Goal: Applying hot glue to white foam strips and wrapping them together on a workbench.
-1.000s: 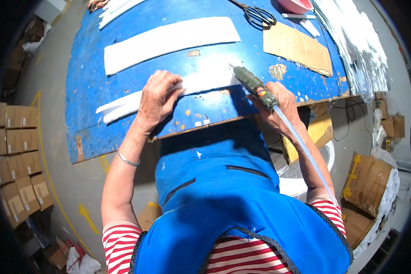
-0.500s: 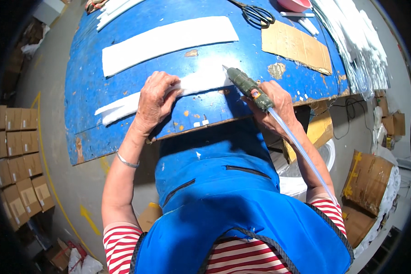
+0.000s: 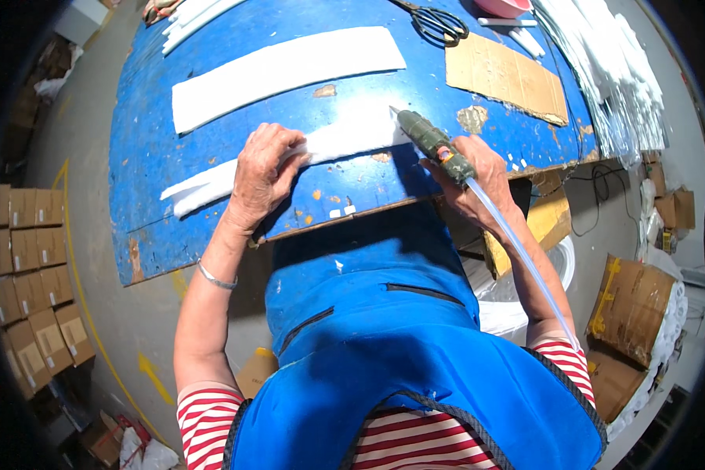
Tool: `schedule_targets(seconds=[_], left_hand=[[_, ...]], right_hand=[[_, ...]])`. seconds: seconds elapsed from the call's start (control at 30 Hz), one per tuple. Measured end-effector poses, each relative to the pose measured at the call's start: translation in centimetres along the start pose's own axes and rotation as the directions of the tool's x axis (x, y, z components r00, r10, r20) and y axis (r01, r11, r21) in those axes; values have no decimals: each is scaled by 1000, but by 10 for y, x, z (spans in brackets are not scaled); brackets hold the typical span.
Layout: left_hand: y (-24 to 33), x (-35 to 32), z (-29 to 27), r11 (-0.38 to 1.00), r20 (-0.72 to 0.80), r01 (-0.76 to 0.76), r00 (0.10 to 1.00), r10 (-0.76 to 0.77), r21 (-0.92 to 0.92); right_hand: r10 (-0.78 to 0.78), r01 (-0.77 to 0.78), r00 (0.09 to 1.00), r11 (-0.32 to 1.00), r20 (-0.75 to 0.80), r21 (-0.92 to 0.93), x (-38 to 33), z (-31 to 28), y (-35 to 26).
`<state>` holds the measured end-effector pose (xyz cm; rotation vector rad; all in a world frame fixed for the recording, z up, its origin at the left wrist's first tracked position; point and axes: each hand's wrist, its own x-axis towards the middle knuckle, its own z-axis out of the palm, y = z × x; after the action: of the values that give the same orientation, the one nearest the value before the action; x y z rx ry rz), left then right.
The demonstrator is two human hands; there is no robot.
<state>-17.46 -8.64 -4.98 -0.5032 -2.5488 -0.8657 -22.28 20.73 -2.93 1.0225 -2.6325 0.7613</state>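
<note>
Thumb and fingers of the left hand [image 3: 268,168] are closed in a pinch on the near edge of a white strip [image 3: 202,190], while the right hand [image 3: 478,174] is wrapped around the grip of a dark green glue gun [image 3: 432,142]; whether a finger presses its trigger cannot be told. The strip runs out to both sides of the pinch, its layers parted at the left end, so the pinch probably keeps them together and stops sliding. The gun slants up and leftward from the right hand, its nozzle by the strip's right part; glare hides whether they touch. Behind that hand a translucent rod [image 3: 517,247] trails along the forearm, likely out of the nozzle's way.

Under both hands spreads the blue table [image 3: 160,235], a firm backing for the strip. Far to the right of the gun hand hangs a bundle of white strands [image 3: 619,78]. Beyond the left hand lies a flat white sheet [image 3: 290,77], apart from the pinched strip, perhaps to leave working room. Beyond the right hand are a cardboard piece [image 3: 505,78], then black-handled scissors [image 3: 440,27], a pink bowl [image 3: 507,7] and short white sticks [image 3: 526,41]. Nearer the body than the pinch sit small white scraps [image 3: 342,211].
</note>
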Motion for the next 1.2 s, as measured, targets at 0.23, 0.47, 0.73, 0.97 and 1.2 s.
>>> schedule_targets(seconds=[0.23,0.47,0.73,0.97,1.2], left_hand=[[0,0,1,1000,3,11,1000,-11,-1],[-1,0,1,1000,-3,0,1000,0,1],[-1,-1,1,1000,0,12,1000,-12,-8],[-2,-2,2,999,-17,19,1000,-20,-45],[-3,-4,2,997,4,53,999,-53,-50]], right_hand=[[1,-1,1000,1000,0,-26,-2,-1,5],[7,-6,1000,999,5,-51,-2,-1,8],[58,-59,998,997,-20,-56,-4,-3,11],[447,-459,881,718,159,523,0,-37,63],[765,-728,609,433,211,532,8,-72,135]])
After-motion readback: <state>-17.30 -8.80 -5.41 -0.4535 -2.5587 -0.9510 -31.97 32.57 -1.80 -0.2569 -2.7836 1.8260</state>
